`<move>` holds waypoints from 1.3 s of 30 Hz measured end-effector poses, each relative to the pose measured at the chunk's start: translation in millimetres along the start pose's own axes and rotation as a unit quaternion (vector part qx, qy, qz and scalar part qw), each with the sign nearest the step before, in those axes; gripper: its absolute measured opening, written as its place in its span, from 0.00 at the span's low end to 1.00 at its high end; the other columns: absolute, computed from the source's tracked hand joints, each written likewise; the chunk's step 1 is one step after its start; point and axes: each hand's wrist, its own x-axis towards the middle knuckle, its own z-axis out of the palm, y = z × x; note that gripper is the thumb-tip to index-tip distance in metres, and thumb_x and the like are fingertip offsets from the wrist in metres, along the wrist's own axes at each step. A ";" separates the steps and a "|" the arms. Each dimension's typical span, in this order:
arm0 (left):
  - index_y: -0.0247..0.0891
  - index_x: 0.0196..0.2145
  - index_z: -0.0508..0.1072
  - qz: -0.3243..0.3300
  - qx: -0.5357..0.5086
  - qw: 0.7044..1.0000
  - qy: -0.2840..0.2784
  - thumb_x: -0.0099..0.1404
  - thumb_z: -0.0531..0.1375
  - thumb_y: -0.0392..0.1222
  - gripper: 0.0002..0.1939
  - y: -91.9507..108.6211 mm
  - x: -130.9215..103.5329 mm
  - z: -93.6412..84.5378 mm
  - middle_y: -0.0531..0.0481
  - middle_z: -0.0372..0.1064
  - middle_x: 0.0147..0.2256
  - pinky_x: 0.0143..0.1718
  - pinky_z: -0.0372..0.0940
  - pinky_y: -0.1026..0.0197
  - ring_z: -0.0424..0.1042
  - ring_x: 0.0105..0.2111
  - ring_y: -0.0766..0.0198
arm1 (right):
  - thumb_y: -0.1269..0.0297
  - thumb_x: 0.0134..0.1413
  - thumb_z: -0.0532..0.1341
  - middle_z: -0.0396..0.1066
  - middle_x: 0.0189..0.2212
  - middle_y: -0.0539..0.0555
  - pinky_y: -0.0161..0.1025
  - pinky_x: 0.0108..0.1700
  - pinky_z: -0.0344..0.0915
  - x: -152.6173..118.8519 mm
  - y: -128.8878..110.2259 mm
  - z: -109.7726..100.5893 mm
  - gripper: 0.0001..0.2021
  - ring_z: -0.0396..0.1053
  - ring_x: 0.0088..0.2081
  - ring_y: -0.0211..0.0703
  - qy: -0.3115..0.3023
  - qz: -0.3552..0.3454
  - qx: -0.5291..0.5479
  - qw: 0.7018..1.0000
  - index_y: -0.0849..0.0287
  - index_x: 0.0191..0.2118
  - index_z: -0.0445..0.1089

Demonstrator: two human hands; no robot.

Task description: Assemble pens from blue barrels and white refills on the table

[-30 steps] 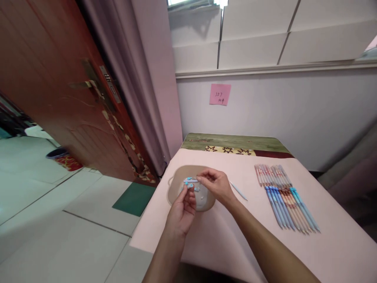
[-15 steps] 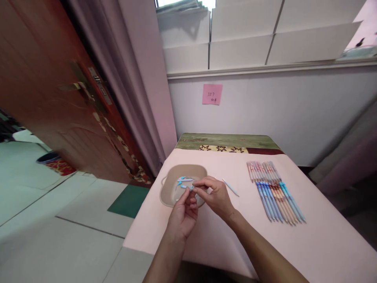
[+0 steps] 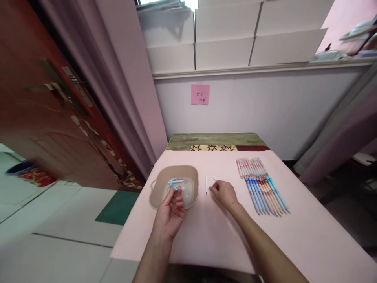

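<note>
My left hand (image 3: 171,210) is closed above the near part of a beige basin (image 3: 195,173), pinching a small light-blue pen part (image 3: 176,188) between thumb and fingertips. Inside the basin below it are a pale pen barrel (image 3: 178,181), blue clip pieces (image 3: 171,182) and small white bits. To the right of the basin, my right hand (image 3: 225,193) has its fingers closed on a slim light-blue pen (image 3: 215,179) at the tabletop; most of the pen is hidden by the hand. Just left of those fingers lies a thin white pen refill (image 3: 206,186) with a dark tip.
Two rows of pens lie on the right: brownish patterned ones (image 3: 251,168) behind, blue and beige ones (image 3: 265,196) in front. A pink cloth (image 3: 203,236) covers the table. A wall with a pink note (image 3: 200,94) rises behind; a red door (image 3: 73,118) stands left.
My right hand has left the small part over the basin and moved right to the pen on the table. The white refill now shows. The view has turned slightly right.
</note>
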 end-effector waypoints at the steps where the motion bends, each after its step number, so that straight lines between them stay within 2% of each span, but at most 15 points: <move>1: 0.28 0.36 0.69 0.004 0.007 1.000 0.002 0.69 0.52 0.35 0.09 -1.8 0.1 0.3 0.46 0.72 0.27 0.14 0.60 0.75 0.63 0.17 0.76 | 0.56 0.52 0.60 0.77 0.29 0.58 0.35 0.34 0.60 1.7 -5.4 5.4 0.12 0.73 0.34 0.45 -0.007 0.007 -0.011 1.000 0.59 0.29 0.75; 4: 0.29 0.34 0.69 0.014 0.021 1.000 0.004 0.69 0.52 0.35 0.09 -3.0 0.5 0.6 0.47 0.70 0.27 0.15 0.61 0.75 0.64 0.17 0.76 | 0.53 0.48 0.63 0.77 0.31 0.63 0.38 0.34 0.62 9.3 -20.5 17.9 0.15 0.74 0.36 0.50 -0.024 0.030 -0.044 0.998 0.62 0.31 0.76; 8: 0.31 0.33 0.68 0.035 0.031 0.999 -0.008 0.69 0.51 0.35 0.10 -1.5 1.3 0.9 0.49 0.68 0.25 0.16 0.61 0.74 0.64 0.18 0.75 | 0.63 0.46 0.63 0.76 0.34 0.67 0.38 0.34 0.62 17.3 -28.1 23.9 0.11 0.74 0.38 0.52 -0.033 0.043 -0.068 0.996 0.65 0.33 0.76; 11: 0.30 0.32 0.68 0.029 0.035 0.999 -0.003 0.70 0.50 0.35 0.11 -1.1 1.5 2.0 0.50 0.67 0.24 0.16 0.61 0.75 0.64 0.19 0.75 | 0.65 0.47 0.60 0.77 0.31 0.64 0.36 0.32 0.60 15.5 -18.2 16.5 0.09 0.74 0.36 0.49 -0.037 0.043 -0.066 0.996 0.64 0.30 0.76; 14: 0.30 0.32 0.68 0.014 0.033 0.999 0.005 0.70 0.51 0.36 0.11 -1.4 2.4 3.3 0.50 0.67 0.25 0.17 0.62 0.75 0.65 0.19 0.76 | 0.64 0.50 0.57 0.76 0.29 0.59 0.34 0.29 0.56 7.2 2.8 0.6 0.09 0.73 0.33 0.46 -0.032 0.040 -0.053 0.997 0.60 0.30 0.75; 18: 0.30 0.32 0.68 0.002 0.032 0.999 0.014 0.69 0.52 0.36 0.10 -5.8 6.6 5.6 0.49 0.68 0.26 0.16 0.62 0.75 0.64 0.18 0.76 | 0.66 0.49 0.58 0.76 0.28 0.53 0.33 0.29 0.53 -8.1 24.9 -14.2 0.06 0.70 0.31 0.41 -0.033 0.020 -0.040 0.998 0.57 0.29 0.73; 21: 0.30 0.31 0.68 -0.004 0.038 0.999 0.015 0.68 0.53 0.36 0.09 -9.8 8.8 6.8 0.48 0.70 0.27 0.16 0.62 0.74 0.64 0.18 0.76 | 0.64 0.47 0.62 0.75 0.27 0.49 0.33 0.29 0.52 -13.7 28.6 -15.3 0.03 0.69 0.30 0.39 -0.047 -0.004 -0.028 0.998 0.55 0.29 0.73; 23: 0.31 0.31 0.68 -0.004 0.040 0.999 0.011 0.68 0.52 0.36 0.09 -9.3 8.0 6.4 0.48 0.70 0.27 0.16 0.62 0.74 0.63 0.18 0.76 | 0.60 0.46 0.64 0.74 0.27 0.49 0.33 0.29 0.51 -11.8 29.1 -15.4 0.05 0.69 0.30 0.39 -0.047 -0.008 -0.021 0.999 0.55 0.30 0.73; 26: 0.30 0.33 0.68 0.002 0.035 0.999 0.006 0.69 0.51 0.36 0.10 -2.9 4.5 4.6 0.48 0.69 0.27 0.15 0.61 0.74 0.62 0.17 0.76 | 0.56 0.49 0.62 0.74 0.27 0.50 0.33 0.28 0.51 -2.6 32.3 -17.4 0.09 0.69 0.31 0.40 -0.006 0.021 -0.026 0.999 0.55 0.31 0.73; 29: 0.29 0.33 0.68 0.016 0.028 0.999 0.001 0.69 0.50 0.36 0.10 2.5 2.5 3.8 0.48 0.69 0.27 0.15 0.61 0.75 0.62 0.17 0.76 | 0.58 0.49 0.60 0.74 0.30 0.53 0.34 0.29 0.51 6.3 37.3 -18.8 0.08 0.69 0.32 0.42 0.032 0.057 -0.062 0.996 0.56 0.32 0.73; 32: 0.30 0.33 0.68 0.021 0.030 0.999 0.001 0.69 0.51 0.36 0.10 -0.5 3.9 4.7 0.49 0.69 0.27 0.15 0.61 0.75 0.62 0.17 0.77 | 0.61 0.48 0.61 0.74 0.30 0.54 0.35 0.29 0.52 6.8 38.5 -20.8 0.06 0.70 0.32 0.44 0.028 0.056 -0.075 0.995 0.56 0.29 0.73; 34: 0.31 0.33 0.68 0.019 0.036 0.999 0.002 0.69 0.52 0.36 0.09 -6.1 5.7 5.2 0.49 0.70 0.27 0.15 0.61 0.74 0.64 0.18 0.76 | 0.60 0.50 0.59 0.73 0.26 0.52 0.35 0.28 0.53 -1.3 34.3 -25.7 0.08 0.69 0.30 0.43 0.032 0.045 -0.058 0.997 0.56 0.28 0.72; 36: 0.31 0.34 0.69 0.018 0.045 0.999 -0.001 0.68 0.54 0.36 0.07 -11.7 7.1 5.4 0.49 0.70 0.27 0.15 0.61 0.74 0.65 0.18 0.75 | 0.57 0.53 0.58 0.71 0.23 0.50 0.34 0.27 0.54 -17.6 24.9 -33.6 0.10 0.68 0.27 0.41 0.047 0.011 0.004 0.999 0.56 0.29 0.71; 39: 0.31 0.34 0.70 0.033 0.063 0.997 0.013 0.66 0.57 0.36 0.05 -17.9 6.8 5.5 0.49 0.72 0.27 0.17 0.64 0.73 0.68 0.19 0.74 | 0.53 0.55 0.57 0.68 0.21 0.48 0.33 0.26 0.58 -52.6 2.3 -46.1 0.11 0.65 0.23 0.38 0.059 -0.108 0.163 0.979 0.56 0.32 0.69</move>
